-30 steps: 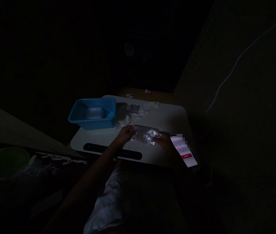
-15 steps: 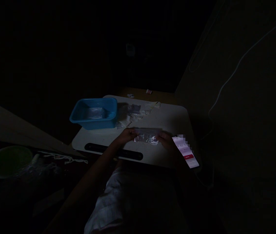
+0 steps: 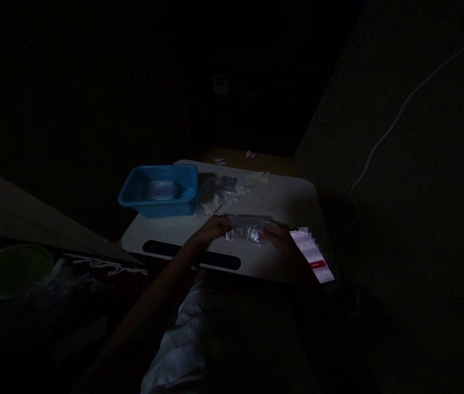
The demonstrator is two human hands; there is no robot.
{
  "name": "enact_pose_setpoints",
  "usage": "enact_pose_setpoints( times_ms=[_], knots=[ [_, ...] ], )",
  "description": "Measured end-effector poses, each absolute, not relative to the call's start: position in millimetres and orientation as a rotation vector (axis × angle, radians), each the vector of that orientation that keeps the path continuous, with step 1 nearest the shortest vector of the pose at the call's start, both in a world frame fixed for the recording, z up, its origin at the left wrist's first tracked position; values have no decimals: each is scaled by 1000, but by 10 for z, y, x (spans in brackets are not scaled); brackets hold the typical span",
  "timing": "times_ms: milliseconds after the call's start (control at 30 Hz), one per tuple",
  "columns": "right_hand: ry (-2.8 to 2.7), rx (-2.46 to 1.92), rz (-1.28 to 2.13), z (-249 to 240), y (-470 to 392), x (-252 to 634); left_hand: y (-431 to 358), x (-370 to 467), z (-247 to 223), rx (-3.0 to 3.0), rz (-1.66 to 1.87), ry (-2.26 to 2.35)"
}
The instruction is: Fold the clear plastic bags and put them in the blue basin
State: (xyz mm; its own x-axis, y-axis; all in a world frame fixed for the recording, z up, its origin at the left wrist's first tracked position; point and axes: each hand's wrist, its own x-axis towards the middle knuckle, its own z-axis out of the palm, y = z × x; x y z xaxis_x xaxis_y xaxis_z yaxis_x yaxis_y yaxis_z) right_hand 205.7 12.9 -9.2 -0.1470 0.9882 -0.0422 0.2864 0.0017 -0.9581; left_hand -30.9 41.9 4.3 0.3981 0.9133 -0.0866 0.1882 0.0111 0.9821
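A clear plastic bag (image 3: 248,229) is stretched between my two hands, low over the front half of a small white table (image 3: 289,202). My left hand (image 3: 216,225) is closed on its left end. The other end is pinched by my right hand (image 3: 277,236). The bag looks crinkled and shiny; the dim light does not show whether anything is inside. Behind my left hand, crumpled clear wrappers and pale scraps (image 3: 227,189) lie on the table. A blue plastic basin (image 3: 158,208) stands to their left, with a clear plastic packet (image 3: 161,190) in it.
A lit phone (image 3: 313,257) lies by the table's right edge, near my right wrist. A dark slot (image 3: 191,255) runs along the front edge. Lower left is a green basket (image 3: 14,271). A white cable (image 3: 396,117) hangs along the right wall. A small pink-and-white item (image 3: 250,155) sits behind the table.
My right hand has shifted slightly on the bag, its fingers further in from the end. The bag's upper edge now looks more bunched and less flat. My left hand stays nearly in place.
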Motion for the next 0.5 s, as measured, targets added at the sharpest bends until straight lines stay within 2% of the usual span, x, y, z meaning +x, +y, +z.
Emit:
enact_pose_setpoints(
  times_ms=[167,333,500],
  knots=[
    [-1531,-1389,1191,15,98,2060,386,-298,86,1396,787,1024],
    [-1529,-1504,1049,114,34,2006,396,-247,103,1330,861,1100],
    [-1415,-1481,1100,101,-3,1821,348,-110,63,1190,962,1079]
  ],
)
